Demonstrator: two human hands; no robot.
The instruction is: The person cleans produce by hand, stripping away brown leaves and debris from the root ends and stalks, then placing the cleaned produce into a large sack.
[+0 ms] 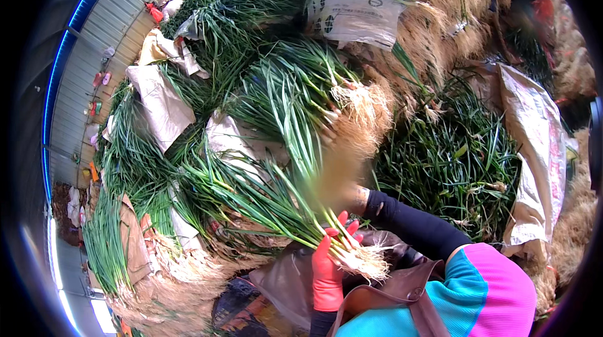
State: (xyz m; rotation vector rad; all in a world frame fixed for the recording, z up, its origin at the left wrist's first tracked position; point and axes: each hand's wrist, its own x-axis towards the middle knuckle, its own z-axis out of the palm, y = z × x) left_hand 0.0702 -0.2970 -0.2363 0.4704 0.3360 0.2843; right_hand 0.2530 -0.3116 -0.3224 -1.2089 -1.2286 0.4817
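Note:
My left hand (329,268), in a red rubber glove, is closed around a bunch of green garlic (286,217) near its root end. White stems and pale roots (365,261) stick out to the right of the glove, and long green leaves fan toward the upper left. My right forearm (408,221), in a dark sleeve, reaches in from the right above the bunch. A brownish blur covers most of the right hand (355,200), so its fingers do not show. Beyond it lies a pile of green garlic (301,79) with roots toward the right.
At right, an open woven sack (534,148) holds loose dark green leaves (446,155). More green bundles (103,243) and cloth-like sacks (160,104) lie at left. A printed white sack (355,13) lies at the back among heaped dry roots (446,16). A corrugated wall (103,26) curves along the left.

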